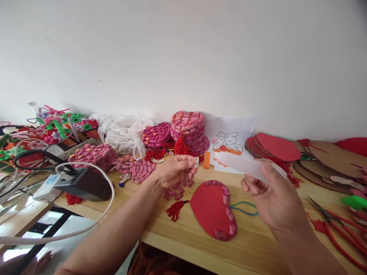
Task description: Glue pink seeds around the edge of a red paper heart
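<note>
My left hand pinches a small crumpled translucent piece between thumb and forefinger. In my right hand is a translucent white strip, gripped by thumb and fingers and reaching left toward the other hand. On the table below and between my hands lies a red heart-shaped board. Pink-purple shell-like pieces line its right edge. A red tassel hangs off its left tip, and a teal cord loop comes out on the right. Loose pink pieces lie under my left hand.
Stacks of pink-covered boards stand by the wall near a white plastic bag. Behind is a paper with a drawn character. Red boards and red-handled scissors lie right. A black adapter with cables sits left.
</note>
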{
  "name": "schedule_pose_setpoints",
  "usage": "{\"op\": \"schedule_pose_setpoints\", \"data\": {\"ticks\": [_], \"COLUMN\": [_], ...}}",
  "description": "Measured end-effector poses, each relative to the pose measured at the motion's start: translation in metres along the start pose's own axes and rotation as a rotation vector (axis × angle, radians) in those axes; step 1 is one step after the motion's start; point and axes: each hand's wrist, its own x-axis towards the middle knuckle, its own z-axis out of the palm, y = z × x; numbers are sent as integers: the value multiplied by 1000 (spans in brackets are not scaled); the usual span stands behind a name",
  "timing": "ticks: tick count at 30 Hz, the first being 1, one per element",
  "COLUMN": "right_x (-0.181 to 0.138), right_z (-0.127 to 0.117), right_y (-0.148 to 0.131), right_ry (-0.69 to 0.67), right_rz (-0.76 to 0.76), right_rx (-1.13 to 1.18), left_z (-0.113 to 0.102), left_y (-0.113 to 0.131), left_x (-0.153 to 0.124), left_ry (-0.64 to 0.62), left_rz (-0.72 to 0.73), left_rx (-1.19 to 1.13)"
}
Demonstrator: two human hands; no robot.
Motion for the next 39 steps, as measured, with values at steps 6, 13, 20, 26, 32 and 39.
{"op": "schedule_pose_setpoints", "data": {"ticks": [6,13,20,26,32,39], "right_x": [-8,-18,-21,-22,-23,-25], "right_z": [-6,-2,3,4,5,10], "right_y": [7,6,2,0,0,-3], "right_ry": [4,17,-2,-17,42,-53], "right_rz": [-201,-388,-508,-528,-516,-473], "right_rx": [-332,-573,-683,-755,-769,-673], "left_z": [-5,2,4,-2,-1,-2], "left_y": [-1,0,-1,-2,-1,-1], "left_x": [-1,-3,-6,-5,-5,-6], "left_ry": [21,46,55,53,65,60], "left_rz": [7,14,67,63,70,59], "left_rx": [-22,82,222,299,324,353]}}
